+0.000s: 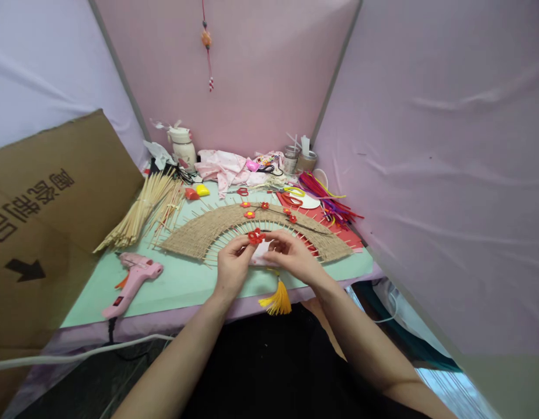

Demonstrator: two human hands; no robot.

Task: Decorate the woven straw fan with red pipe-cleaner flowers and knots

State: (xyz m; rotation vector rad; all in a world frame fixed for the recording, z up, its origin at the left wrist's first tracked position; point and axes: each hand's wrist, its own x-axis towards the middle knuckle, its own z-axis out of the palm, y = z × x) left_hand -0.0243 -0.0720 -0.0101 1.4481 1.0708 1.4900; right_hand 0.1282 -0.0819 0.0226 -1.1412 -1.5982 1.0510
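A small red flower point(256, 235) is pinched between the fingertips of my left hand point(236, 262). My right hand point(292, 256) is closed at the flower's right side, its thumb and fingertips touching or very near it. Behind both hands lies a fan-shaped woven piece point(195, 231) with thin sticks poking out along its edges. Red and orange flowers point(249, 215) and a dark twig sit on its upper right part. Under my hands is a whitish piece point(261, 254), partly covered. A yellow tassel point(278, 298) hangs at the table's front edge.
A pink glue gun point(136, 279) lies at the left, beside a bundle of sticks point(141, 212) and a large cardboard sheet point(55, 215). Farther back are a white bottle point(182, 148), pink cloth point(223, 167), scissors point(294, 191) and colored pipe cleaners point(315, 189).
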